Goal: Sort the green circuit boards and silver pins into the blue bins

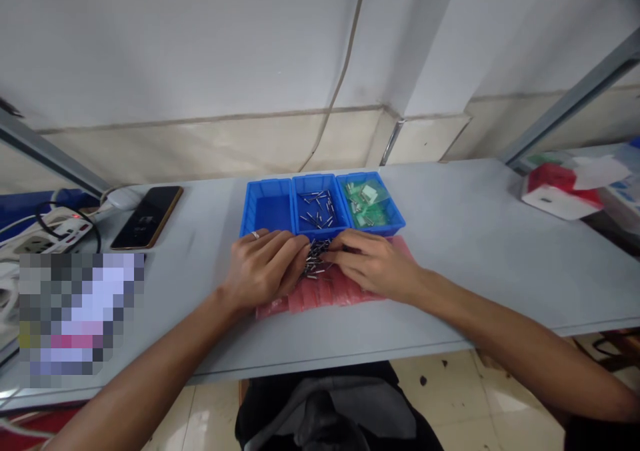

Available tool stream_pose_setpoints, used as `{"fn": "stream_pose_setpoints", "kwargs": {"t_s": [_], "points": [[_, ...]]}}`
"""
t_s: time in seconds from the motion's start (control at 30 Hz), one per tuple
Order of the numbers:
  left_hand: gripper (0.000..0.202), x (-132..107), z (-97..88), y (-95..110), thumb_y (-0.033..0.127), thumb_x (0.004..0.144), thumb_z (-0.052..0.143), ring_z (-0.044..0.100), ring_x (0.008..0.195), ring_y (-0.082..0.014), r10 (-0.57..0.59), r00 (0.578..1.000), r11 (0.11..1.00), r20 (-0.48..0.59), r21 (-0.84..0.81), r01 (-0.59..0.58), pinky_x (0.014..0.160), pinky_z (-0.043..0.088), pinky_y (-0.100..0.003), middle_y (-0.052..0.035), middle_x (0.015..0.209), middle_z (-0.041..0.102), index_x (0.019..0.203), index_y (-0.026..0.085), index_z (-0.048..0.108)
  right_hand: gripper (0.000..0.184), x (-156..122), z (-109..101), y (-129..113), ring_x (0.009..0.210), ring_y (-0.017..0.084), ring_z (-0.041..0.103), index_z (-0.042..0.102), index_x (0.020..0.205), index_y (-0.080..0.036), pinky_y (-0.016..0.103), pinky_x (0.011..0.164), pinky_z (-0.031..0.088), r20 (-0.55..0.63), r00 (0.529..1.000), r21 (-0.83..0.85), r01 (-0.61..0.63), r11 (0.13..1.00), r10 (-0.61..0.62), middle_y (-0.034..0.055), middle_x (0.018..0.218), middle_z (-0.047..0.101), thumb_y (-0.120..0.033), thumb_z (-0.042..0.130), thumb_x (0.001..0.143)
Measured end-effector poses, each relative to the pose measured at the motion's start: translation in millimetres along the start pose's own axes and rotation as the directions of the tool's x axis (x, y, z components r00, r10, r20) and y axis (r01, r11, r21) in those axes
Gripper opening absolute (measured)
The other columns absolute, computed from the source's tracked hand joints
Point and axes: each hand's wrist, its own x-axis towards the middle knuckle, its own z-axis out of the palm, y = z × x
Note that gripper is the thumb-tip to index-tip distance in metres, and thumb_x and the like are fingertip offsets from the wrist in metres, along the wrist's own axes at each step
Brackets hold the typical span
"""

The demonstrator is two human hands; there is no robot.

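Note:
A pile of thin dark and silver metal pins [315, 257] lies between my hands on pink plastic packaging [330, 292]. My left hand [267, 267], with a ring on one finger, is closed at the left side of the pile, its fingers curled; what they grip is hidden. From the right, my right hand [375, 264] reaches into the pins with thumb and fingers pinched; whatever is at the fingertips is too small to make out. Just behind the hands, a blue middle bin [295, 204] holds several similar loose pins [320, 214].
Left of the middle bin is a blue bin [245, 207] with its floor showing. The right blue bin [400, 224] contains green and clear small bags [367, 201]. A phone [147, 217] and a power strip [55, 231] lie at left; a red-and-white box [560, 194] is at far right.

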Motion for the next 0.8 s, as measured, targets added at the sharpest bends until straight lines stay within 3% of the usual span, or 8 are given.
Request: {"fn": "stream_pose_setpoints", "kwargs": {"t_s": [0.17,0.33,0.57,0.8], "points": [[0.009,-2,-0.5,-1,0.014,0.088,0.062,0.066,0.065,-0.0123,0.011,1.0,1.0,0.001,-0.015,-0.011,0.059,0.048,-0.027,-0.0003,0.078,0.071,0.096,0.016,0.06,0.03,3,-2,-3,0.093,0.017,0.067,0.073,0.108,-0.015,0.035,0.081,0.063,-0.057,0.996,0.123,-0.058,0.991,0.065,0.0101,0.101,0.068,-0.01,0.044,0.099],[0.01,-3,-0.7,-1,0.012,0.086,0.064,0.064,0.062,-0.0119,0.012,1.0,1.0,0.005,-0.023,-0.012,0.059,0.047,-0.028,0.0006,0.076,0.07,0.095,0.016,0.06,0.031,-1,5,1,0.109,0.02,0.064,0.071,0.109,-0.016,0.04,0.091,0.061,0.008,1.0,0.161,-0.021,0.987,0.02,0.0114,0.112,0.065,-0.004,0.046,0.094],[0.005,-3,0.3,-1,0.015,0.087,0.063,0.06,0.059,-0.0101,0.02,1.0,1.0,0.007,-0.003,-0.02,0.055,0.042,-0.027,0.002,0.072,0.068,0.091,0.017,0.06,0.029,0,7,5,0.106,0.021,0.061,0.068,0.117,-0.014,0.042,0.098,0.057,0.135,0.985,0.005,0.105,0.994,-0.105,0.0083,0.11,0.071,-0.006,0.052,0.094],[0.008,-4,1.3,-1,0.014,0.085,0.067,0.059,0.058,-0.0111,0.02,1.0,1.0,0.013,-0.004,-0.02,0.055,0.04,-0.028,0.0023,0.071,0.066,0.09,0.016,0.06,0.026,2,5,3,0.095,0.021,0.06,0.069,0.114,-0.012,0.04,0.089,0.058,0.112,0.989,-0.071,0.102,0.992,-0.093,0.0094,0.096,0.067,-0.01,0.051,0.096]]}}
